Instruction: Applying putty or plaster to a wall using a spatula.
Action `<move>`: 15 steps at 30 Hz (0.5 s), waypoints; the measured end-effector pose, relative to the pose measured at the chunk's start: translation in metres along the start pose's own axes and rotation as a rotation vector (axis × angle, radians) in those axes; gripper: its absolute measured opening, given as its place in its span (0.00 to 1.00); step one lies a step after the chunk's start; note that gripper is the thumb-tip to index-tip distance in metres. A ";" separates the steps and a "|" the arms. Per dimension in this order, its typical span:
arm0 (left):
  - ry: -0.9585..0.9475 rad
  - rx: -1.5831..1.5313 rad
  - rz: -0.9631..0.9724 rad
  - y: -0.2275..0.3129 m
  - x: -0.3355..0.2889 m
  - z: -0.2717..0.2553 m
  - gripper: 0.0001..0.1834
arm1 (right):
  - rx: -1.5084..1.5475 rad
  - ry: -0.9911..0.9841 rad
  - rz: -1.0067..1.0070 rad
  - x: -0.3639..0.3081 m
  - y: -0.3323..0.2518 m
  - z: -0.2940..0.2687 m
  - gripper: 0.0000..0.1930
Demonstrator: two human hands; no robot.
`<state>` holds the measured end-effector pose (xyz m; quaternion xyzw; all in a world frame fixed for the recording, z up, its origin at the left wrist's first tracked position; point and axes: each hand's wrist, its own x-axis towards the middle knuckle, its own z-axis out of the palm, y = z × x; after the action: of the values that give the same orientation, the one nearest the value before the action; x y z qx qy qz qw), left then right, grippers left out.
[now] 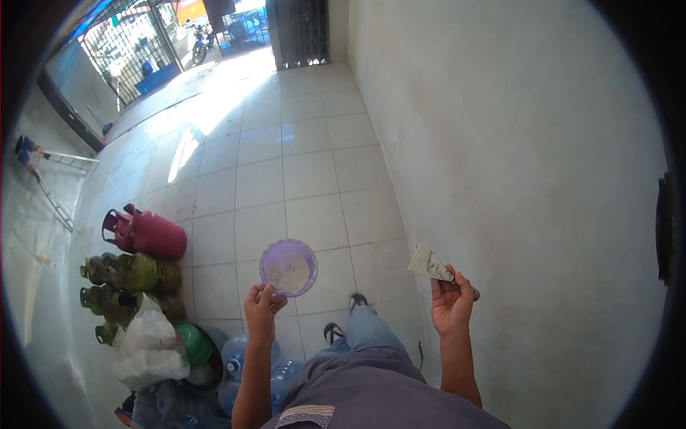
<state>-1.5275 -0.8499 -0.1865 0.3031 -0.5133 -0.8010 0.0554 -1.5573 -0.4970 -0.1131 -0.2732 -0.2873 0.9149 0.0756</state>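
My left hand [264, 307] grips the near rim of a purple plastic bowl [266, 261], thumb on top. Inside the bowl lies a pale, paste-like substance [289, 274]. Out to the right, my right hand [451, 304] is closed round the handle of a putty knife [429, 264]. Its wide blade points up and left, smeared with pale material and dark specks. The blade is close to the white wall [514, 179]; whether it touches the wall I cannot tell.
Left stand a pink gas cylinder [157, 234], several green gas cylinders [157, 275], a white plastic bag [150, 347] and clear blue water jugs [286, 372]. A ladder [57, 189] leans at the far left. Tiled floor [307, 171] runs to a metal gate [296, 32] and a parked motorcycle [200, 46].
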 end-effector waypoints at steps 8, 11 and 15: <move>0.044 0.000 -0.024 0.043 0.116 0.060 0.06 | 0.079 0.043 -0.024 0.140 0.037 0.076 0.11; 0.112 0.016 -0.052 0.060 0.147 0.071 0.05 | 0.051 0.006 0.085 0.199 0.048 0.134 0.11; 0.250 -0.064 -0.028 0.088 0.191 0.088 0.08 | -0.033 -0.115 0.165 0.266 0.070 0.217 0.13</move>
<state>-1.7492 -0.8981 -0.1677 0.4057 -0.4725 -0.7736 0.1172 -1.8969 -0.5814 -0.1252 -0.2442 -0.2829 0.9273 -0.0211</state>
